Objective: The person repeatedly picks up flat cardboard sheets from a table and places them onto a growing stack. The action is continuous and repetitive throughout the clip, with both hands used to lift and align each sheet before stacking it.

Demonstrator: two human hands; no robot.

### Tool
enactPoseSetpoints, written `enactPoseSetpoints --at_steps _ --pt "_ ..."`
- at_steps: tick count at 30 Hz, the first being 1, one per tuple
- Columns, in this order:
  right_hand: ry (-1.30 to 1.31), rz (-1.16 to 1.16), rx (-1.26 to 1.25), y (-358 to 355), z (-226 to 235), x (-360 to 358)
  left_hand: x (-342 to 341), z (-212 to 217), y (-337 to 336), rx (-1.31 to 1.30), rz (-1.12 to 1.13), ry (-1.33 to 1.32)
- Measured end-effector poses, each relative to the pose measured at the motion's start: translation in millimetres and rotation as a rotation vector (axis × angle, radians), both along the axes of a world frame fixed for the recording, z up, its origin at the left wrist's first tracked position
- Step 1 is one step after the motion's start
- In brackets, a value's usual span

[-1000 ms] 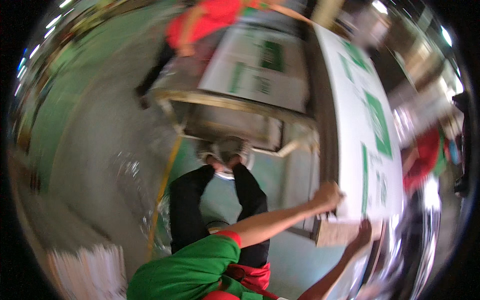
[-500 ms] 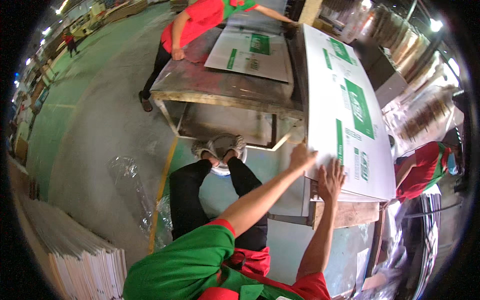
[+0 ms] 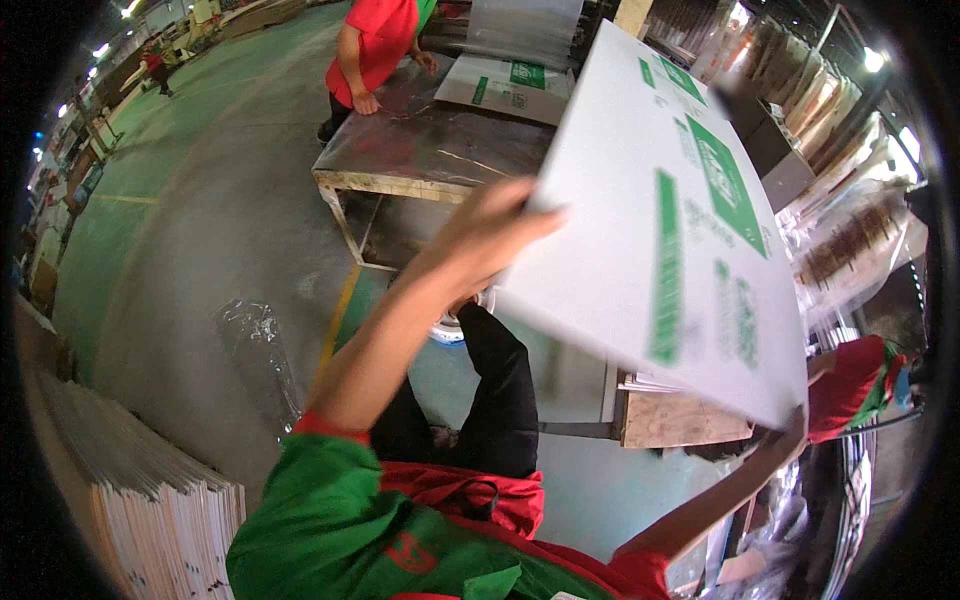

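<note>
I hold up a large flat white carton sheet with green printed patches, tilted in front of me. My left hand grips its near left edge, the arm stretched up from my green sleeve. My right hand is mostly hidden behind the sheet's lower right corner, where it seems to hold the board. Below the sheet lies a stack of similar sheets on a wooden pallet. My legs in black trousers show beneath.
A metal work table stands ahead with another printed carton on it; a person in a red shirt leans on its far side. A pile of flat white sheets sits lower left. Clear plastic wrap lies on the floor. Another person in red is at right.
The white sheet has been lifted off the stack and swung up toward me, tilted. Both hands went from its near edge to gripping it raised.
</note>
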State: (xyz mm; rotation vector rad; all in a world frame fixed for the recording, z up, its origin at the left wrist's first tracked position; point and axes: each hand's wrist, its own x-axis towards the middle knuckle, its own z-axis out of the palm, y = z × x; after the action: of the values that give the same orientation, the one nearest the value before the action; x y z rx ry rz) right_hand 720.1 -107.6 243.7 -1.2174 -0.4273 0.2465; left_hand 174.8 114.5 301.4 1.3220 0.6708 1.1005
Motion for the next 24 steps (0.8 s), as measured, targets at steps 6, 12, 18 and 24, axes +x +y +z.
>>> enactPoseSetpoints --at_steps 6,12,18,24 --pt "-0.103 0.322 -0.242 -16.0 -28.0 -187.0 -200.5 -101.8 -142.9 -0.525 0.389 0.254" --pt "0.071 0.781 -0.615 -29.8 -100.3 -313.6 -301.9 -165.4 -218.5 -0.741 0.706 0.53" --pt "0.239 0.564 -0.774 -85.5 -186.7 -292.7 -288.0 -246.1 -258.4 -0.607 0.472 0.725" --pt "0.24 0.519 -0.717 -52.1 -209.7 -270.5 -251.3 -252.4 -205.8 -0.494 0.56 0.753"
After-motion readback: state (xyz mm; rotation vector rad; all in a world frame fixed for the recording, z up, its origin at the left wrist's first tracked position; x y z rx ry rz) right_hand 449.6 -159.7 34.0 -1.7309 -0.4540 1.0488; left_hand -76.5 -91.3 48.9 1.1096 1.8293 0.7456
